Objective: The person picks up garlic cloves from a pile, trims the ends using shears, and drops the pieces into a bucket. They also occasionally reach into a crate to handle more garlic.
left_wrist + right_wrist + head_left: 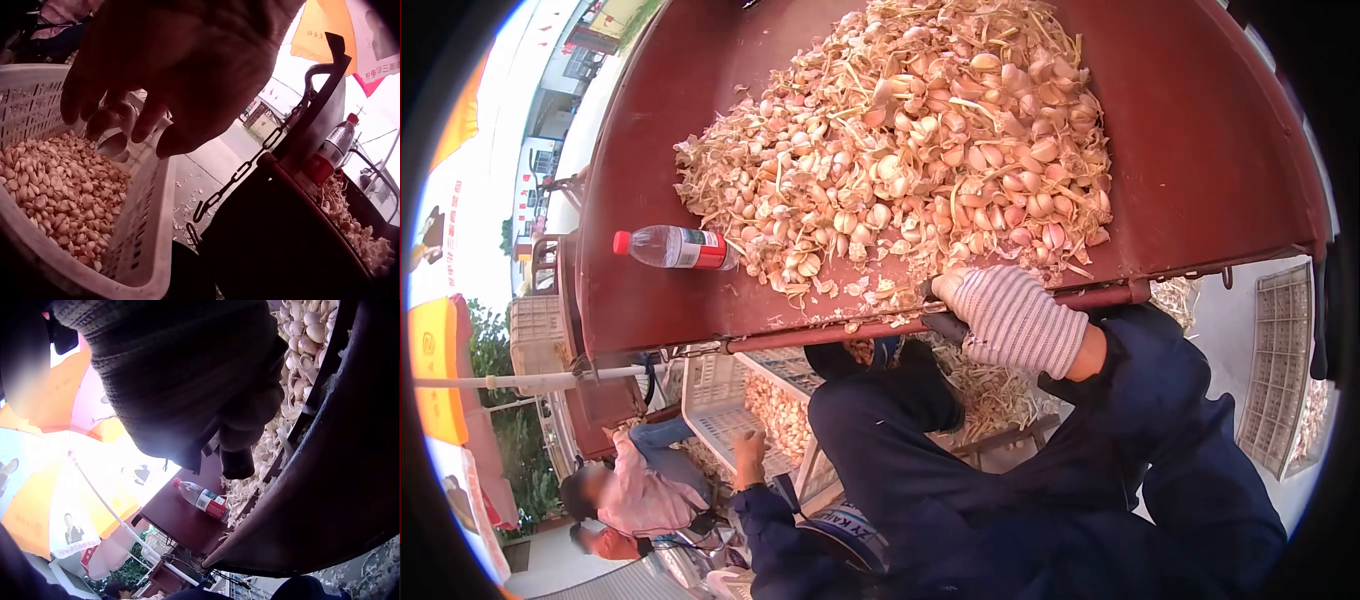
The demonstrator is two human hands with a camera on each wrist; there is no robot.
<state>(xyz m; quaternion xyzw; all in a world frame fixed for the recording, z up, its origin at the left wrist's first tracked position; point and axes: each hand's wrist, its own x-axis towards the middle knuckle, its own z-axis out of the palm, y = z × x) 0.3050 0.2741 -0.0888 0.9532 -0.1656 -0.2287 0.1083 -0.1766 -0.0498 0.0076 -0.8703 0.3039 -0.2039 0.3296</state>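
My left hand [181,75], bare, is above a white plastic crate [161,250] of loose garlic cloves [62,194]. Its fingers and thumb point down, spread apart, with a few blurred cloves [112,144] just at the fingertips. In the head view, the left hand [749,458] shows over the crate's near side. My right hand [1020,318], in a striped knit glove, is at the front edge of a red-brown metal tray [1190,170], fingers curled round a small dark object [946,326], mostly hidden. A big heap of garlic cloves and dry skins [900,160] lies before it.
A red-capped plastic bottle [675,247] lies on the tray left of the heap. A chain [244,169] hangs by the tray's side. Garlic stalks and skins [1000,395] lie below the tray. Another person [640,495] sits at lower left; an empty-looking crate [1275,370] stands right.
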